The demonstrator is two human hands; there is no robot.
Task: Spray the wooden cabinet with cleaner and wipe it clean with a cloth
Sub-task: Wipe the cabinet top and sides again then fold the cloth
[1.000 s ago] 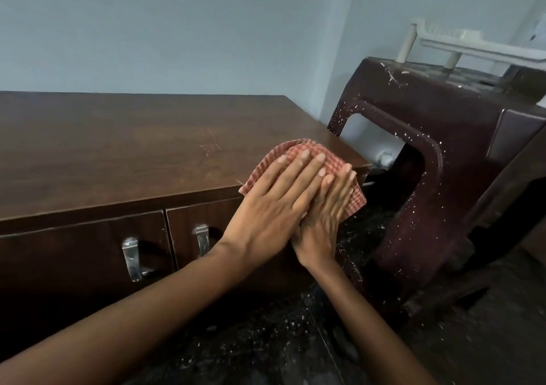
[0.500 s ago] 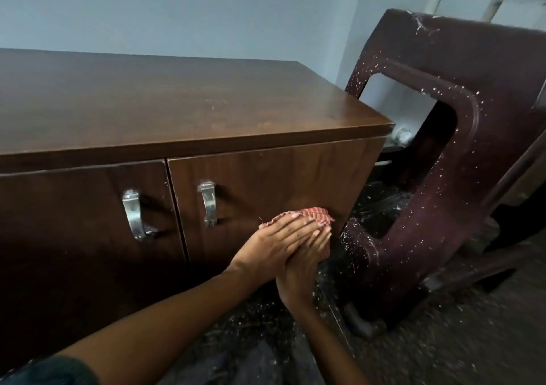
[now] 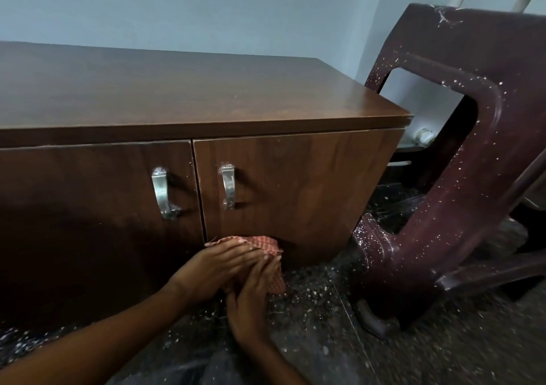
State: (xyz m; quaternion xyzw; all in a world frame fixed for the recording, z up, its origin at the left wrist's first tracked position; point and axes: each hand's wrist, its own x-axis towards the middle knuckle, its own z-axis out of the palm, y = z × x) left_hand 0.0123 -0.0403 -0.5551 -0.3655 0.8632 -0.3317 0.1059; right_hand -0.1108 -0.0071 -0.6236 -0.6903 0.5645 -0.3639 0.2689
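The low wooden cabinet [image 3: 295, 184] fills the left and middle of the head view, with two doors and metal handles. A red checked cloth [image 3: 261, 244] lies against the bottom edge of the right door. My left hand [image 3: 218, 266] presses on it with straight fingers. My right hand [image 3: 254, 293] lies beside and partly under the left, fingers also flat on the cloth. Most of the cloth is hidden beneath both hands. No spray bottle is in view.
A dark maroon plastic chair [image 3: 472, 178], speckled with white spots, lies tipped just right of the cabinet. The dark floor [image 3: 325, 340] is flecked with white. Two metal handles [image 3: 229, 187] stick out of the doors above my hands. A pale wall stands behind.
Both hands slid the cloth from the cabinet's top right corner down the right door front to its bottom edge, drifting left. The camera dropped lower and closer.
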